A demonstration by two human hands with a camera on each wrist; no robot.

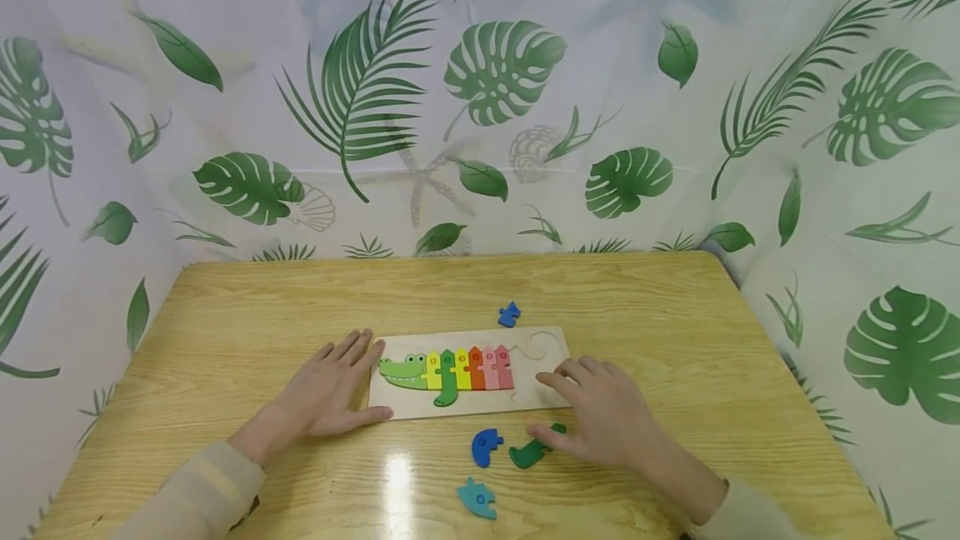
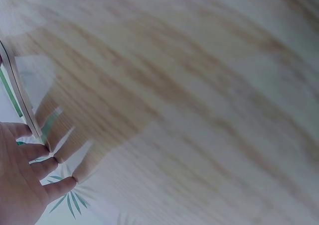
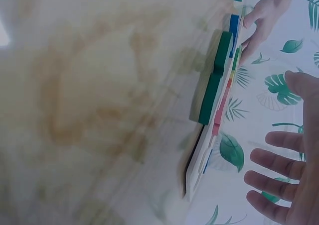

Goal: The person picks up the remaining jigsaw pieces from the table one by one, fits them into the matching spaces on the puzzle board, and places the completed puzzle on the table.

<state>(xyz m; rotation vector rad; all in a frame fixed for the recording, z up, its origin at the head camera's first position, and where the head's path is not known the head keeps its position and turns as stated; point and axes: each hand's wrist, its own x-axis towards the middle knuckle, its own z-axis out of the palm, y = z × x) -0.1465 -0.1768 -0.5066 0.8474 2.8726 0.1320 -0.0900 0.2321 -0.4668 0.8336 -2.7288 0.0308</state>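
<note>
A pale wooden puzzle board (image 1: 465, 405) lies on the table with a crocodile on it: a green head (image 1: 403, 368) and several coloured body pieces (image 1: 469, 369) side by side. My left hand (image 1: 330, 386) rests at the board's left end, fingers straight, fingertips and thumb at its edge. My right hand (image 1: 603, 411) hovers over the board's right end, fingers spread, holding nothing. Beneath its thumb lies a dark green piece (image 1: 527, 454), partly hidden; in the right wrist view this green piece (image 3: 216, 80) stands apart from the fingers.
A blue curved piece (image 1: 484, 447) and a light blue piece (image 1: 477, 498) lie in front of the board. Behind it is another small blue piece (image 1: 509, 314). A leaf-patterned curtain (image 1: 480, 123) surrounds the wooden table (image 1: 300, 294) at the back and sides.
</note>
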